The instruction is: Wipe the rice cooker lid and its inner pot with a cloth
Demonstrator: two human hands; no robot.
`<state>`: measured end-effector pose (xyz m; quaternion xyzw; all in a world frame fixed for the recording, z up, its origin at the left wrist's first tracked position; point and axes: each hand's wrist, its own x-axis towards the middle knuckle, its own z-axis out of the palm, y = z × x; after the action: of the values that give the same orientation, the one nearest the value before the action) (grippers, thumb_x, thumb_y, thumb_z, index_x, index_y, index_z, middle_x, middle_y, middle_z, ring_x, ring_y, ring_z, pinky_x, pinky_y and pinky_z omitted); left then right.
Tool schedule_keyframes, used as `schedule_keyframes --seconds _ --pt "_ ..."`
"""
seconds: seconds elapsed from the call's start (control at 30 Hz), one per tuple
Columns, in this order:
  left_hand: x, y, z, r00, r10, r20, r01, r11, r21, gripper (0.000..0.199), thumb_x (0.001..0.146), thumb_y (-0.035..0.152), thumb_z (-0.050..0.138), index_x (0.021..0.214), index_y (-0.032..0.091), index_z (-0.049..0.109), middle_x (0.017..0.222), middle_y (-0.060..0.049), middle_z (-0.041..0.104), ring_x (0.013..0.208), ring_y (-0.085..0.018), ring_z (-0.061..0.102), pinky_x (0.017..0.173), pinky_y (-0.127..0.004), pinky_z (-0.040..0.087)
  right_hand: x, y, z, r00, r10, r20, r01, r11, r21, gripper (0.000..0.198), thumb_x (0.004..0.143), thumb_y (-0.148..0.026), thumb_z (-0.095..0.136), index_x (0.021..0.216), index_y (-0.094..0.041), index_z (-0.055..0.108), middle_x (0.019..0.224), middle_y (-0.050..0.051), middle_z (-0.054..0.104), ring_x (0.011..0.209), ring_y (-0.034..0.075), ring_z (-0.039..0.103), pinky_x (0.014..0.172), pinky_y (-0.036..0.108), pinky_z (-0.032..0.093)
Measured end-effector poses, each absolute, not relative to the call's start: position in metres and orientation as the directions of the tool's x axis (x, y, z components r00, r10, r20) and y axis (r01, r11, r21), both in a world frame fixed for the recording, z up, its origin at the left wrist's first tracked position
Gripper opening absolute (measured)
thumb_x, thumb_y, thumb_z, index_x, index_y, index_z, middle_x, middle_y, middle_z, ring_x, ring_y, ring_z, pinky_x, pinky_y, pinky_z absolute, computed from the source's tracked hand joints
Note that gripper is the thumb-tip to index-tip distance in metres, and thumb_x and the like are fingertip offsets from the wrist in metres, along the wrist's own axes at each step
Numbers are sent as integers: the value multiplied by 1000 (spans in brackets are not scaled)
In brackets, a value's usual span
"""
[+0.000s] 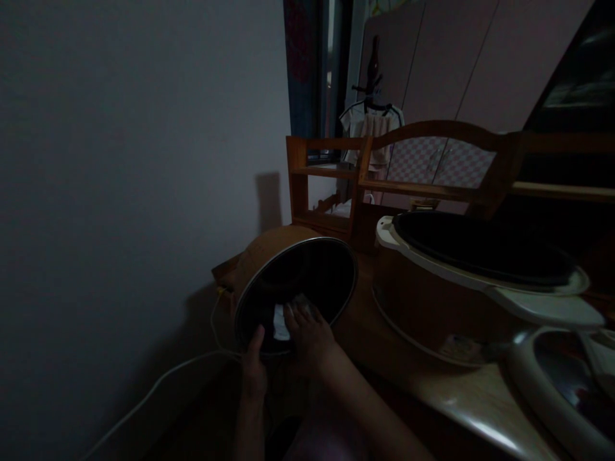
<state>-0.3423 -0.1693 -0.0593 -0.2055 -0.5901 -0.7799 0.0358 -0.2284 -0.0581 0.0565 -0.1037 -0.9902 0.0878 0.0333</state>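
Observation:
A large inner pot (269, 246), golden-brown outside and dark inside, is tipped with its mouth toward me at the left end of the table. My left hand (254, 365) grips its lower near rim, with the thumb on the inner side and the other fingers hidden. Inside the mouth, my right hand (307, 330) presses a white wipe (280, 323) against the lower inner wall. Part of the wipe is under the fingers. To the right stands a rice cooker body (427, 307) with a white rim and a dark interior.
At the lower right lies what looks like the cooker's lid (533, 378), near the table edge (461, 397). A wooden shelf (432, 182) stands behind. A white cord (163, 384) runs along the wall (144, 160) at left. The room is dim.

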Motion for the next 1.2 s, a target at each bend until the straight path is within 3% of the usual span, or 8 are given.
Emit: schedule_keyframes --seconds 0.17,0.33,0.67,0.9,1.1,1.2 --pt "-344 -167 -64 -934 156 321 266 -293 918 48 67 61 63 90 20 72 107 -8 69 119 -31 53 110 -51 31 -221 -58 57 -969 201 145 174 968 -183 90 76 -37 61 149 -3 22 153 19 27 142 31 22 117 48 15" --pt "-347 -168 -66 -929 168 331 275 -286 918 47 72 60 59 97 21 70 120 -7 64 127 -28 47 112 -47 28 -214 -55 58 -967 169 191 136 975 -178 76 81 -30 55 147 -2 29 150 21 32 140 29 29 117 45 18" --pt "-341 -169 -48 -924 174 341 293 -250 923 50 67 65 62 92 23 70 113 -7 67 125 -29 49 113 -48 26 -193 -52 56 -946 167 278 126 979 -159 63 87 -22 52 146 -6 35 147 17 40 137 26 36 116 41 24" --pt "-317 -166 3 -909 201 365 307 -269 913 53 77 55 58 119 23 61 128 -6 59 136 -24 37 115 -44 24 -166 -51 65 -938 220 267 155 958 -242 63 84 -16 53 145 -16 39 147 11 42 135 24 39 112 38 33" --pt "-309 -166 25 -902 227 366 294 -296 909 51 78 50 60 121 22 60 129 -7 59 136 -25 36 115 -44 24 -143 -36 66 -944 245 220 160 925 -344 74 74 -5 49 145 -20 40 148 7 41 135 21 40 112 37 34" --pt "-310 -166 24 -899 224 378 304 -303 903 49 79 50 59 121 23 60 128 -6 60 136 -24 36 115 -44 24 -127 -30 60 -905 342 253 213 879 -426 78 70 -3 47 145 -21 40 149 6 39 138 22 35 113 40 32"
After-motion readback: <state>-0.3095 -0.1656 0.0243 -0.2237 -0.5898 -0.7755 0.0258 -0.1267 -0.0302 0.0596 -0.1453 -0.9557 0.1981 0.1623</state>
